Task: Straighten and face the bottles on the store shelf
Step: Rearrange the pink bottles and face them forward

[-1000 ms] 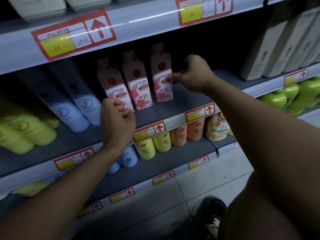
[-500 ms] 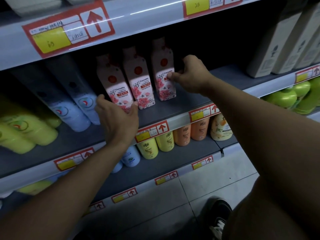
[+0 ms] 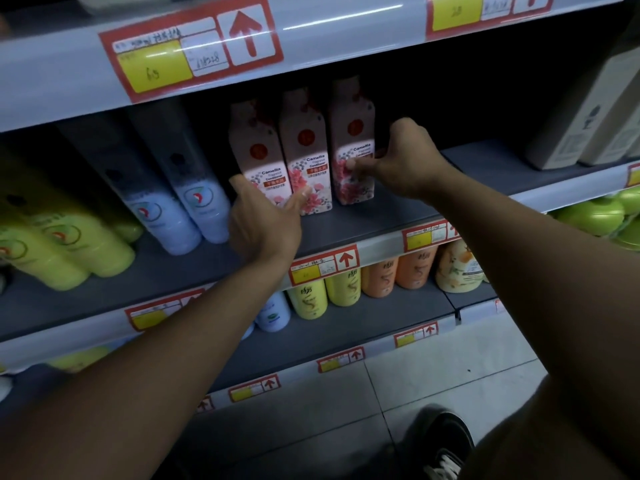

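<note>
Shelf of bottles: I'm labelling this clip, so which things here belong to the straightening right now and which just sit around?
In the job:
- three pink flowered bottles
- left hand, open at the left bottle's foot
- right hand, gripping the right bottle
- shelf under them

Just sitting there:
- pale blue bottles
- yellow-green bottles
- orange bottles
- price tags
- pale boxes

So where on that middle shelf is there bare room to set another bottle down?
Bare grey shelf lies right of the three pink floral Camellia bottles, up to the beige boxes. Left is crowded: pale blue bottles and yellow-green bottles stand packed.
</note>
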